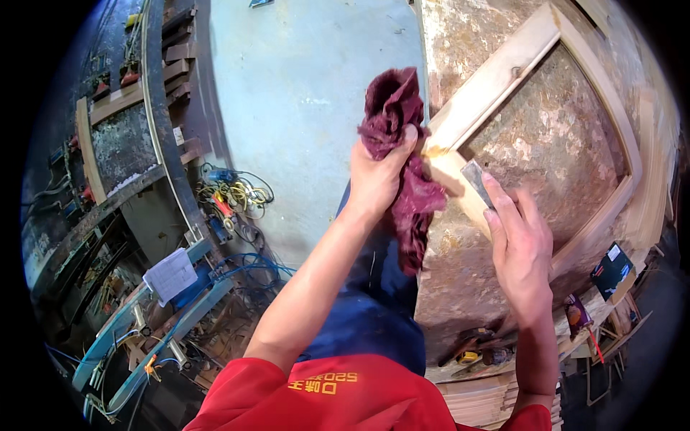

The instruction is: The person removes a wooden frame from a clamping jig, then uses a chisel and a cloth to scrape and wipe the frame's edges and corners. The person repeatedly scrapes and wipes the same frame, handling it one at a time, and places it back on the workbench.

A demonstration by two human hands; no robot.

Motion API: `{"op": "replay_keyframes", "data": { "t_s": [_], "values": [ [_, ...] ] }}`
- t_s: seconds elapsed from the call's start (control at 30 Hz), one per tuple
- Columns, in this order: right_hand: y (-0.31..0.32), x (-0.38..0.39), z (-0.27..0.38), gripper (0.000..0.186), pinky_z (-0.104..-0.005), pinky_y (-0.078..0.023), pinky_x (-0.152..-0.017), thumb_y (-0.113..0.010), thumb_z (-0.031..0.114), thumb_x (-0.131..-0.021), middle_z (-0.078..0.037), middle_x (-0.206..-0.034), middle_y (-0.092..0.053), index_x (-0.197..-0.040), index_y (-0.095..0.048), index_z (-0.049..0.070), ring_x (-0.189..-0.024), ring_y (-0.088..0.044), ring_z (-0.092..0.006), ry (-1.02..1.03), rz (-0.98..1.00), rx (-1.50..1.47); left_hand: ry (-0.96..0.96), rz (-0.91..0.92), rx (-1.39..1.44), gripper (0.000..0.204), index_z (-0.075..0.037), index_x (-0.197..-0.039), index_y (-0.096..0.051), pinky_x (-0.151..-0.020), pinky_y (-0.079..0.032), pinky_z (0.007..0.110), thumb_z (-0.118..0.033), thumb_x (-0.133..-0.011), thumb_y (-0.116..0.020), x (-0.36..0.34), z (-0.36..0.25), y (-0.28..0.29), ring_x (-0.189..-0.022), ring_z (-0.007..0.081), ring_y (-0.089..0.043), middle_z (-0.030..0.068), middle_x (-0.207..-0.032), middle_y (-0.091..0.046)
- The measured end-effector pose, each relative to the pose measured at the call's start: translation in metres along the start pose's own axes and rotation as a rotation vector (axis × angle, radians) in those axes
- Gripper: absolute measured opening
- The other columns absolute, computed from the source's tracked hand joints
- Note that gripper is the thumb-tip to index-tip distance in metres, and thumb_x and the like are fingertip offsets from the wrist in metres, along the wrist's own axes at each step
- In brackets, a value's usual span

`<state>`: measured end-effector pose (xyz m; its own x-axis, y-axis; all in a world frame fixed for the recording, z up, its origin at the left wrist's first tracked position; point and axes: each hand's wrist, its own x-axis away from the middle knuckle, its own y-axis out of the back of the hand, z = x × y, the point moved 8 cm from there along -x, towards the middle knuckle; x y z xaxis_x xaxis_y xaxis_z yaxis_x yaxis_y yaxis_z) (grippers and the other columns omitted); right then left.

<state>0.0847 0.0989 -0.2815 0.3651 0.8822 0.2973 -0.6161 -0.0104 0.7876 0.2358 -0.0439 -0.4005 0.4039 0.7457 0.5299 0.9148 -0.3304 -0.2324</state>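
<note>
**Wiping at the frame corner, both hands in tight**

Looking down, I see the wooden frame (517, 57) lying flat on a mottled, crusted worktop (460, 287), its near corner at about 1 o'clock from picture centre. The worktop's left edge runs down past that corner; beyond it, toward 11 o'clock, there is open pale-blue floor (302, 93), the widest free room around the hands. At 8 o'clock it is crowded: tangled cables (233, 197), a sheet of paper (170, 274), blue rails.

My left hand (377, 179) comes up from 6 o'clock, forearm bare, wrist bent right, fingers and thumb clamped on a dark red cloth (402, 144). The cloth is bunched and soft, standing above the fist and drooping below it, pressed against the frame corner.

My right hand (521, 248) reaches up from 5 o'clock, fingers extended and closed on a small flat grey block (476, 183), laid on the pale frame rail just beside the cloth. The two hands are near each other, not touching.

The frame is raw light timber, straight rails with one curved side toward 3 o'clock. Small packets and tools lie at 4 o'clock along the worktop's near edge.
</note>
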Motion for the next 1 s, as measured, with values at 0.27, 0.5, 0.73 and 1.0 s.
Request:
{"op": "replay_keyframes", "data": {
  "t_s": [0.27,0.5,0.73,1.0],
  "values": [
    [0.0,-0.023,0.01,0.047,-0.0427,-0.052,-0.074,-0.066,0.001,-0.094,-0.015,-0.1,-0.058,-0.139,-0.065,0.013,-0.082,-0.062,-0.0347,-0.013,-0.025,0.057,-0.071,0.038,0.004,0.035,0.001,-0.12,-0.07,-0.092,-0.052,0.03,-0.019,-0.094,-0.081,-0.018,-0.008,-0.009,-0.099,0.0113,-0.065,0.0044,-0.111,-0.074],
    [-0.002,-0.034,0.02,0.047,-0.0414,-0.051,-0.069,-0.067,-0.003,-0.091,-0.015,-0.096,-0.057,-0.136,-0.067,0.01,-0.076,-0.061,-0.0329,-0.032,-0.041,0.108,0.0,0.037,-0.014,0.033,0.002,-0.119,-0.069,-0.09,-0.052,0.03,-0.017,-0.095,-0.079,-0.017,-0.003,-0.009,-0.097,0.01,-0.062,0.0037,-0.11,-0.073],
    [-0.004,-0.043,0.013,0.044,-0.0374,-0.051,-0.068,-0.067,-0.006,-0.09,-0.014,-0.096,-0.059,-0.133,-0.068,0.006,-0.075,-0.06,-0.028,0.06,-0.056,-0.004,0.023,0.026,-0.003,0.036,0.002,-0.125,-0.065,-0.092,-0.052,0.03,-0.012,-0.094,-0.079,-0.017,0.001,-0.008,-0.1,0.0108,-0.063,0.0047,-0.113,-0.072],
    [0.023,-0.057,-0.007,0.048,-0.0304,-0.049,-0.07,-0.074,-0.004,-0.085,-0.008,-0.099,-0.067,-0.132,-0.068,0.004,-0.078,-0.059,-0.0179,0.061,-0.204,-0.249,0.002,-0.126,-0.093,0.038,0.003,-0.127,-0.06,-0.089,-0.055,0.031,-0.011,-0.095,-0.077,-0.006,-0.016,0.001,-0.102,0.0147,-0.068,0.0098,-0.117,-0.071]
  ]
}}
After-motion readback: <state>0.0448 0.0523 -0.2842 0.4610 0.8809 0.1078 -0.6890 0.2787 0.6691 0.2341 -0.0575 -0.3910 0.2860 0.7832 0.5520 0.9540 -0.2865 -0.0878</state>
